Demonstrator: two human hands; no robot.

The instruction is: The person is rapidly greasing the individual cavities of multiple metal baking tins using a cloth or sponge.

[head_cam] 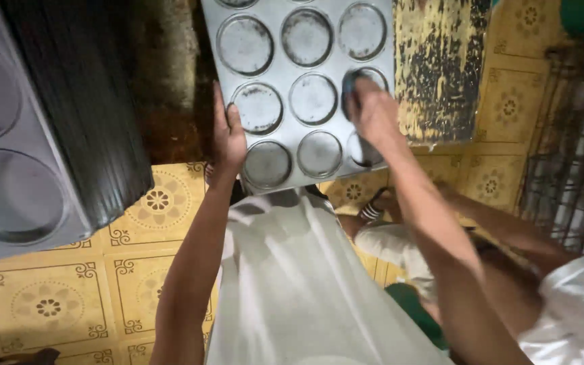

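Observation:
A grey metal baking tray (332, 51) with several round shallow cups lies in front of me, its near edge over my lap. My left hand (228, 138) grips the tray's near left edge, thumb on top. My right hand (372, 113) presses a dark pad or cloth (351, 84), mostly hidden under the fingers, into a cup on the tray's right side. The cups show dark smears.
Another metal tray (15, 189) with round cups lies on a black stack (82, 108) at left. A worn yellow-and-black board (441, 67) sits right of the tray, a wire rack (569, 176) at far right. Yellow patterned floor tiles (49, 304) lie below, beside my white apron (292, 284).

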